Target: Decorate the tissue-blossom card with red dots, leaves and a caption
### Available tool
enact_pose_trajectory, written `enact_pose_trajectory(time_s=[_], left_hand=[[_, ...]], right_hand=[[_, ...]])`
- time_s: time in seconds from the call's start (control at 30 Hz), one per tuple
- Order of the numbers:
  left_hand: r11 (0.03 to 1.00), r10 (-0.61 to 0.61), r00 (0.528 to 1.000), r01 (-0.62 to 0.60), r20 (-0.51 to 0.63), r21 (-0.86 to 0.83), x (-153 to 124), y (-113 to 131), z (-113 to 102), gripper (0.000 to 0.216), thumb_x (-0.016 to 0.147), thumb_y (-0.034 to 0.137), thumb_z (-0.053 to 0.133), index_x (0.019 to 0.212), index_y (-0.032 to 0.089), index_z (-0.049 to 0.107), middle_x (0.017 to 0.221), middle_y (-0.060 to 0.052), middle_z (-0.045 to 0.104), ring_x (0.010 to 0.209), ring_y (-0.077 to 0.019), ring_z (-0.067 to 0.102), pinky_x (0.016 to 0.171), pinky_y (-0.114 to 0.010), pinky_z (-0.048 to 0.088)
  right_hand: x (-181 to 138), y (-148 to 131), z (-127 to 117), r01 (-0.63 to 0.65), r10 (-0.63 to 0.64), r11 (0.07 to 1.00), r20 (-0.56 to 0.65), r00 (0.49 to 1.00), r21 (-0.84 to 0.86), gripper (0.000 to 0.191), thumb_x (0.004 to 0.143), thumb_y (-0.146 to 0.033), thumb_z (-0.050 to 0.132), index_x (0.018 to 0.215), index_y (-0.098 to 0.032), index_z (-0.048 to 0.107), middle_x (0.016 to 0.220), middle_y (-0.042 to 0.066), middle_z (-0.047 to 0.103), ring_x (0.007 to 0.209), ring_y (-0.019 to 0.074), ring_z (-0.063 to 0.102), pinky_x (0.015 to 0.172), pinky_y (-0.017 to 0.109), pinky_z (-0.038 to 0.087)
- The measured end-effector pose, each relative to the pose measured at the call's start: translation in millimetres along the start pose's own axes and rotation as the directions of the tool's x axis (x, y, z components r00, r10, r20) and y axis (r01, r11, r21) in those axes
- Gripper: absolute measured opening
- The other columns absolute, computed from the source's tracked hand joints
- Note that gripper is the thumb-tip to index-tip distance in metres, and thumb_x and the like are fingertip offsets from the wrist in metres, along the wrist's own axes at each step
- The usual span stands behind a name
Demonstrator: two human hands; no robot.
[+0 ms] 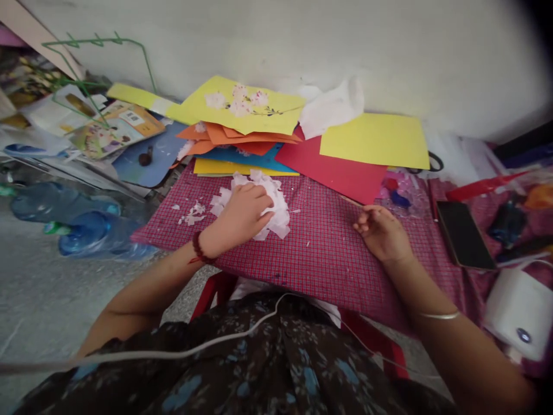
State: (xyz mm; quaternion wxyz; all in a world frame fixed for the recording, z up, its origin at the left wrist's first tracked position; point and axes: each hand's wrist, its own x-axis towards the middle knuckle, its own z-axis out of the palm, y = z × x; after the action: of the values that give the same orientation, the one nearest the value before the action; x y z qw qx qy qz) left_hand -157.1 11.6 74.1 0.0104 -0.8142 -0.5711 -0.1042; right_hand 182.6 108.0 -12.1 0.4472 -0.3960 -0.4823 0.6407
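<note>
My left hand (244,214) rests over a loose heap of small white paper pieces (276,199). Its fingers curl down among the pieces, with thumb and forefinger close together; the fingertips partly hide what they grip. My right hand (384,233) hovers above the red checked cloth, fingers bent inward against the thumb. Whether something small is in that pinch is too unclear to see. Just beyond it, a thin brown stick (352,201) lies by the edge of a red paper sheet (332,164). Small white scraps (194,213) are scattered left of the heap.
Against the wall lie a yellow sheet with blossoms (248,106), orange paper (242,136), another yellow sheet (375,141) and crumpled white paper (337,109). Scissor handles (436,162) show behind. A phone (464,233) and white device (521,311) sit right; water bottles (90,230) lie left.
</note>
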Motion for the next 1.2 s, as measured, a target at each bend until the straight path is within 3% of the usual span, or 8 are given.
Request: enact_pose_trajectory(time_s=[0.17, 0.3, 0.43, 0.57, 0.73, 0.87, 1.0, 1.2], left_hand=[[0.985, 0.137, 0.979, -0.151, 0.15, 0.088, 53.4, 28.8, 20.1, 0.014, 0.094, 0.02, 0.054, 0.089, 0.016, 0.066, 0.095, -0.009, 0.068, 0.093, -0.0242, 0.058, 0.081, -0.038, 0.04], [0.965, 0.196, 0.942, -0.235, 0.274, 0.117, 76.7, 37.2, 36.7, 0.017, 0.093, 0.011, 0.048, 0.091, 0.014, 0.065, 0.092, -0.01, 0.069, 0.09, -0.0241, 0.059, 0.081, -0.038, 0.041], [0.971, 0.171, 0.915, -0.22, 0.364, 0.096, 89.8, 39.3, 45.6, 0.019, 0.089, 0.009, 0.047, 0.086, 0.013, 0.065, 0.089, -0.011, 0.07, 0.087, -0.0229, 0.062, 0.08, -0.036, 0.042], [0.992, 0.091, 0.941, -0.116, 0.325, 0.058, 91.3, 29.1, 30.5, 0.013, 0.084, 0.012, 0.05, 0.078, 0.016, 0.061, 0.08, -0.007, 0.068, 0.077, -0.02, 0.06, 0.071, -0.033, 0.041], [0.988, -0.152, 0.986, 0.15, 0.072, 0.036, 53.0, -14.1, -22.6, 0.006, 0.08, 0.017, 0.053, 0.078, 0.018, 0.059, 0.083, -0.006, 0.067, 0.08, -0.0192, 0.059, 0.073, -0.032, 0.041], [0.909, -0.408, 0.913, 0.404, 0.022, 0.099, -5.1, -56.0, -49.7, 0.005, 0.08, 0.02, 0.054, 0.078, 0.019, 0.059, 0.08, -0.004, 0.066, 0.076, -0.0169, 0.056, 0.068, -0.029, 0.039], [0.846, -0.525, 0.85, 0.514, 0.055, 0.142, -55.7, -89.0, -42.1, 0.007, 0.081, 0.021, 0.053, 0.079, 0.019, 0.06, 0.078, -0.005, 0.065, 0.071, -0.019, 0.057, 0.064, -0.031, 0.038], [0.847, -0.522, 0.849, 0.503, 0.086, 0.172, -85.0, -103.6, -28.4, 0.022, 0.088, 0.023, 0.045, 0.077, 0.019, 0.064, 0.083, -0.008, 0.066, 0.082, -0.0226, 0.06, 0.077, -0.036, 0.044]], right_hand=[[-2.9, -1.3, 2.3, -0.023, 0.021, 0.993, 0.013, 1.0, 0.117, 0.015, 0.082, -0.034, 0.068, 0.092, -0.024, 0.068, 0.07, -0.003, 0.064, 0.053, 0.0088, 0.053, 0.067, 0.03, 0.056], [-4.3, -2.0, 4.7, -0.029, 0.021, 0.99, 0.058, 0.998, 0.135, 0.015, 0.082, -0.034, 0.069, 0.092, -0.022, 0.069, 0.068, -0.003, 0.065, 0.053, 0.0093, 0.055, 0.061, 0.028, 0.054], [-5.8, -3.5, 7.3, -0.034, 0.022, 0.994, 0.114, 0.993, 0.103, 0.016, 0.084, -0.036, 0.07, 0.091, -0.022, 0.071, 0.067, -0.002, 0.066, 0.054, 0.0103, 0.058, 0.056, 0.026, 0.051], [-6.9, -4.3, 7.2, -0.032, 0.017, 0.993, 0.128, 0.992, 0.115, 0.016, 0.084, -0.037, 0.071, 0.089, -0.022, 0.072, 0.066, -0.002, 0.066, 0.052, 0.0089, 0.057, 0.056, 0.025, 0.052], [-6.6, -1.9, 4.0, -0.029, 0.014, 0.99, 0.107, 0.994, 0.14, 0.014, 0.083, -0.036, 0.072, 0.089, -0.024, 0.073, 0.066, -0.002, 0.065, 0.052, 0.0092, 0.056, 0.057, 0.025, 0.054], [-5.9, -0.4, 2.2, -0.021, 0.01, 0.992, 0.086, 0.996, 0.127, 0.014, 0.082, -0.035, 0.072, 0.091, -0.024, 0.074, 0.066, -0.002, 0.065, 0.051, 0.0088, 0.055, 0.057, 0.025, 0.055], [-5.4, 0.9, -0.8, -0.005, -0.005, 0.99, 0.07, 0.998, 0.138, 0.014, 0.081, -0.033, 0.074, 0.092, -0.023, 0.074, 0.067, -0.002, 0.065, 0.051, 0.0084, 0.055, 0.062, 0.027, 0.058], [-3.1, 5.0, -6.0, 0.01, -0.011, 0.985, 0.009, 1.0, 0.173, 0.015, 0.077, -0.027, 0.074, 0.09, -0.021, 0.076, 0.067, 0.0, 0.066, 0.051, 0.0095, 0.055, 0.064, 0.027, 0.057]])
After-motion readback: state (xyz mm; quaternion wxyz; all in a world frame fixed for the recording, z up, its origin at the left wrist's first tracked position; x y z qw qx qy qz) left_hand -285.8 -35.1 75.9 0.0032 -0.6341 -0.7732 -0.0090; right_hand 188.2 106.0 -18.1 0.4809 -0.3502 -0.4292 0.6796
